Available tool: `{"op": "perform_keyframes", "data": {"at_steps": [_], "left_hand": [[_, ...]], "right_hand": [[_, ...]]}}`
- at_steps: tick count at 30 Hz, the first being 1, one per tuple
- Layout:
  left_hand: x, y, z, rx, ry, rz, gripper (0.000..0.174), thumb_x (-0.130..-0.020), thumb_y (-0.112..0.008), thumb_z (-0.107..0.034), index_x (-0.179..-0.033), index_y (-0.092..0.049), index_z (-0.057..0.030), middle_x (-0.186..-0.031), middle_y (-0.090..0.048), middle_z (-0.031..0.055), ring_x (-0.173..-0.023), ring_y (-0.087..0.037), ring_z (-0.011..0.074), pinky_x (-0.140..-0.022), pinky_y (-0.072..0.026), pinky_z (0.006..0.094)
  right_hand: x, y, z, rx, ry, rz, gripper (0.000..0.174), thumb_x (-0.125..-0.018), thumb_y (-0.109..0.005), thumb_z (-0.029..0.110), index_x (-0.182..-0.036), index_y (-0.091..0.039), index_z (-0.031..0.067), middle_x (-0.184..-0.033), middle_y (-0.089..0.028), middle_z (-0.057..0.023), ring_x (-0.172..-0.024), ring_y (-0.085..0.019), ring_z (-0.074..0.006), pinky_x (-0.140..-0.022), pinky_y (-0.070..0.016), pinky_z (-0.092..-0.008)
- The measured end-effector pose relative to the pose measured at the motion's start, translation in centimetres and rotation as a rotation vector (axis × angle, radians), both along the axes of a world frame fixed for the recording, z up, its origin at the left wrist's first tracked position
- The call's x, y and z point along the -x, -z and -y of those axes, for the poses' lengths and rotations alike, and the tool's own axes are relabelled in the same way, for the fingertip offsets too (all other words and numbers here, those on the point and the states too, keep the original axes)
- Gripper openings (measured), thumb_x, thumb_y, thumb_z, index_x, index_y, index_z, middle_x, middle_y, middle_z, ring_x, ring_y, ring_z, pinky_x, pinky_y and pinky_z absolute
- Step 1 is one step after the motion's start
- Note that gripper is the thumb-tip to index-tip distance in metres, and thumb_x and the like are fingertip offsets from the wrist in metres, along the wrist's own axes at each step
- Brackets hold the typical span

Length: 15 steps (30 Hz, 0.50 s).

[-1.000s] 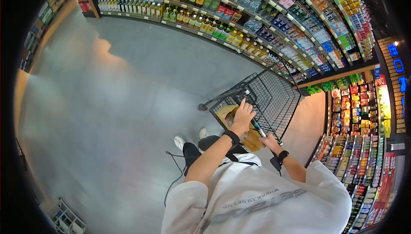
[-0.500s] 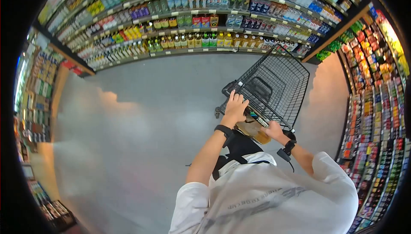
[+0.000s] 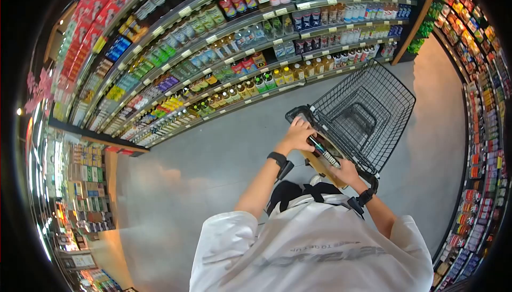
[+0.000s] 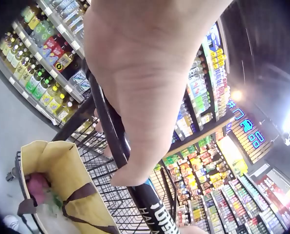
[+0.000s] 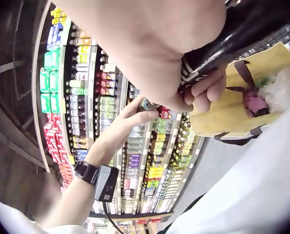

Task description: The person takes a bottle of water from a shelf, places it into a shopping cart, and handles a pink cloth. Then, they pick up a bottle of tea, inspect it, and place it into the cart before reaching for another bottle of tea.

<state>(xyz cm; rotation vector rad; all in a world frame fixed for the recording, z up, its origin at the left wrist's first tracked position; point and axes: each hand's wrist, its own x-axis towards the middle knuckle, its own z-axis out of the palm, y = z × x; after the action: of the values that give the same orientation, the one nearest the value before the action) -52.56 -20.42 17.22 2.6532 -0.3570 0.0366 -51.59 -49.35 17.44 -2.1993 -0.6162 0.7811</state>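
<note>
My left hand [image 3: 296, 134] grips the far-left part of the black handle bar [image 3: 326, 153] of a shopping cart [image 3: 368, 113]. In the left wrist view the thumb of that left hand [image 4: 140, 97] wraps over the bar, with printed lettering below it. Near the bar's right end, my right hand [image 3: 346, 173] holds on, its fingers curled under the bar in the right wrist view. A tan paper bag [image 4: 67, 168] with dark straps hangs below the handle on my side. Inside it lie a pink item [image 4: 38, 187] and clear plastic. The cart's wire basket shows no goods.
Long shelves of bottled drinks [image 3: 234, 46] run across the front and left, close beyond the cart. More stocked shelves [image 3: 480, 185] curve along the right side. Grey floor [image 3: 176, 201] stretches to the left, and an orange-lit aisle [image 3: 429, 73] runs beyond the cart.
The view has swung, so the drink shelves now reach further left and the right-hand shelves sit nearer the edge. The cart appears further right. Both hands keep their hold on the handle.
</note>
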Motion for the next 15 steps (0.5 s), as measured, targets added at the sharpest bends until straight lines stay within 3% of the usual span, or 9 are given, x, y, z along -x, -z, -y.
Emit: {"op": "perform_keyframes", "data": {"at_steps": [3, 5, 7, 8, 9, 11, 12, 14, 15], "left_hand": [[-6.3, -1.5, -1.6, 0.015, 0.079, -0.195, 0.049, -0.058, -0.079, -0.05, -0.097, -0.073, -0.021, -0.097, -0.06, 0.0056, -0.104, -0.054, 0.0276, -0.116, -0.0242, 0.0461], [-10.4, -2.4, -2.6, 0.119, 0.168, -0.261, 0.055, -0.066, -0.08, -0.05, -0.108, -0.072, -0.0158, -0.108, -0.066, 0.0072, -0.114, -0.053, 0.0279, -0.114, -0.0269, 0.0457], [-14.1, -3.0, -4.0, 0.31, 0.233, -0.228, 0.056, -0.073, -0.08, -0.048, -0.114, -0.071, -0.0123, -0.115, -0.067, 0.0089, -0.121, -0.053, 0.0278, -0.112, -0.0306, 0.0452], [-16.2, -4.2, -5.1, 0.558, 0.232, -0.372, 0.05, -0.084, -0.077, -0.042, -0.12, -0.068, -0.0079, -0.122, -0.067, 0.0114, -0.128, -0.052, 0.027, -0.108, -0.0383, 0.0434], [-18.1, -4.6, -6.4, 0.774, 0.214, -0.274, 0.035, -0.092, -0.071, -0.029, -0.117, -0.067, -0.0043, -0.115, -0.069, 0.0126, -0.117, -0.062, 0.0239, -0.1, -0.0479, 0.0378], [-22.0, -2.6, -11.1, 1.215, 0.033, -0.401, 0.025, -0.097, -0.064, -0.019, -0.113, -0.065, -0.0003, -0.107, -0.071, 0.0127, -0.102, -0.069, 0.0205, -0.091, -0.0541, 0.0327], [-24.1, -1.1, -13.6, 1.332, -0.084, -0.373, 0.017, -0.098, -0.06, -0.014, -0.106, -0.064, 0.0011, -0.096, -0.072, 0.0113, -0.078, -0.07, 0.0179, -0.075, -0.0572, 0.0291], [-27.4, 6.2, -19.3, 1.368, -0.296, -0.204, 0.018, -0.098, -0.059, -0.015, -0.102, -0.063, 0.0019, -0.089, -0.07, 0.0096, -0.075, -0.068, 0.0169, -0.071, -0.0572, 0.0297], [-28.6, 9.5, -22.0, 1.271, -0.49, -0.169, 0.019, -0.098, -0.057, -0.015, -0.101, -0.065, 0.002, -0.087, -0.069, 0.009, -0.074, -0.067, 0.0165, -0.068, -0.0555, 0.0296]], "right_hand": [[-3.8, -1.7, -1.7, 0.026, 0.077, -0.141, 0.033, -0.084, -0.069, 0.033, -0.101, -0.069, 0.0038, -0.071, -0.068, -0.0179, -0.071, -0.069, -0.0345, -0.069, -0.0537, -0.0436], [-6.0, -2.1, -2.6, 0.045, 0.129, -0.125, 0.038, -0.083, -0.07, 0.033, -0.108, -0.069, 0.0038, -0.072, -0.068, -0.0197, -0.071, -0.069, -0.0367, -0.069, -0.0545, -0.0431], [-7.8, -0.3, -2.9, 0.03, 0.168, 0.114, 0.042, -0.081, -0.07, 0.033, -0.111, -0.069, 0.0033, -0.074, -0.068, -0.0218, -0.071, -0.069, -0.0384, -0.07, -0.0547, -0.0436], [-8.8, 0.6, -3.2, 0.021, 0.186, 0.235, 0.044, -0.081, -0.071, 0.033, -0.112, -0.07, 0.0031, -0.075, -0.068, -0.0228, -0.072, -0.068, -0.0393, -0.07, -0.0548, -0.0438], [-10.0, 0.5, -3.6, 0.048, 0.204, 0.25, 0.045, -0.08, -0.071, 0.033, -0.112, -0.07, 0.0029, -0.076, -0.068, -0.0237, -0.073, -0.068, -0.04, -0.071, -0.0547, -0.0446], [-11.9, -0.7, -4.4, 0.11, 0.251, 0.27, 0.046, -0.078, -0.071, 0.033, -0.113, -0.07, 0.0027, -0.079, -0.067, -0.0254, -0.076, -0.068, -0.0413, -0.071, -0.0544, -0.0461], [-12.5, -0.5, -4.8, 0.176, 0.306, 0.293, 0.044, -0.077, -0.07, 0.033, -0.11, -0.071, 0.0028, -0.079, -0.067, -0.0257, -0.075, -0.067, -0.0418, -0.07, -0.0542, -0.0466], [-14.5, -1.6, -6.6, 0.36, 0.388, 0.27, 0.04, -0.075, -0.071, 0.031, -0.104, -0.073, 0.0031, -0.079, -0.067, -0.0256, -0.074, -0.066, -0.0425, -0.069, -0.0539, -0.0473], [-15.2, -0.9, -7.1, 0.354, 0.446, 0.411, 0.038, -0.075, -0.071, 0.031, -0.101, -0.074, 0.0029, -0.078, -0.067, -0.0245, -0.074, -0.066, -0.0419, -0.069, -0.0538, -0.0473]]}}
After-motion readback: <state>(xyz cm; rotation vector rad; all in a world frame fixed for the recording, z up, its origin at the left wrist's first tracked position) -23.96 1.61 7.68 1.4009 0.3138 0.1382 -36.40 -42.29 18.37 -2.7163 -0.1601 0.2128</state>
